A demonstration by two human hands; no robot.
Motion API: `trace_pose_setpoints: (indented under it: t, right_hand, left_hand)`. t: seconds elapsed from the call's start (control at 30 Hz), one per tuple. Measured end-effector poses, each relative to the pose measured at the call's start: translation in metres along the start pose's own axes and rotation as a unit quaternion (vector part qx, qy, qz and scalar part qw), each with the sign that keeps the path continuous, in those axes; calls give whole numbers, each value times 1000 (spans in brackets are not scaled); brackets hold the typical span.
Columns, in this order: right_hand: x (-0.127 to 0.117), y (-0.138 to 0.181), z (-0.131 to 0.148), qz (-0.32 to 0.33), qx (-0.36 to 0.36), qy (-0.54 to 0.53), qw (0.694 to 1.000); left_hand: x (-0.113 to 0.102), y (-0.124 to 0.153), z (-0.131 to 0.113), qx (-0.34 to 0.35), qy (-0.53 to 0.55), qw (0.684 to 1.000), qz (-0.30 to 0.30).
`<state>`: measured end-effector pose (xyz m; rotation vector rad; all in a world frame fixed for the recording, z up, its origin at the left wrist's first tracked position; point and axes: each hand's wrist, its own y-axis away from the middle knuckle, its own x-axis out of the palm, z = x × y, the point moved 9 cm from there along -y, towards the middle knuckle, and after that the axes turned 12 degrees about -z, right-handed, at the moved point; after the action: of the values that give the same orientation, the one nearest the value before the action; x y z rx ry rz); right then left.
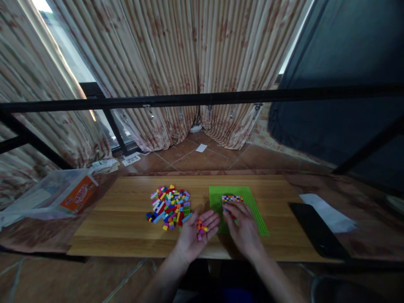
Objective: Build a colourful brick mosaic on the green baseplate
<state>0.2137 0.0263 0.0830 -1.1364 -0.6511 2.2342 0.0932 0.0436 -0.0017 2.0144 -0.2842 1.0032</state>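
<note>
My left hand [193,237] lies palm up above the table's front part, holding several small orange, yellow and pink toy bricks [201,227] in its palm. On the right, my right hand [243,225] reaches over the green baseplate [256,210]. Its fingers are bent together at the near left edge of a block of multicoloured bricks [232,198] built on the plate. What the fingertips hold, if anything, is hidden. Left of my left hand is a loose pile of mixed toy bricks [170,206].
The wooden table [120,219] carries all this. A black flat object [315,229] and white paper [330,212] are at its right end. To the left stands a clear plastic box [57,189] with an orange label. A black metal bar [189,99] crosses behind, before curtains.
</note>
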Motion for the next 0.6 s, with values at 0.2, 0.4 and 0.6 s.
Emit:
trace_pose_setpoints:
  t: [0.2, 0.4, 0.6]
  right_hand:
    - [20, 21, 46, 78, 4, -52, 996]
    - [24, 31, 44, 68, 39, -87, 993]
    - [13, 32, 29, 49, 96, -122, 987]
  left_hand:
    - [5, 3, 16, -38, 65, 997, -17]
    - [3, 2, 26, -35, 22, 998, -37]
    - [-14, -3, 29, -5, -20, 994, -111]
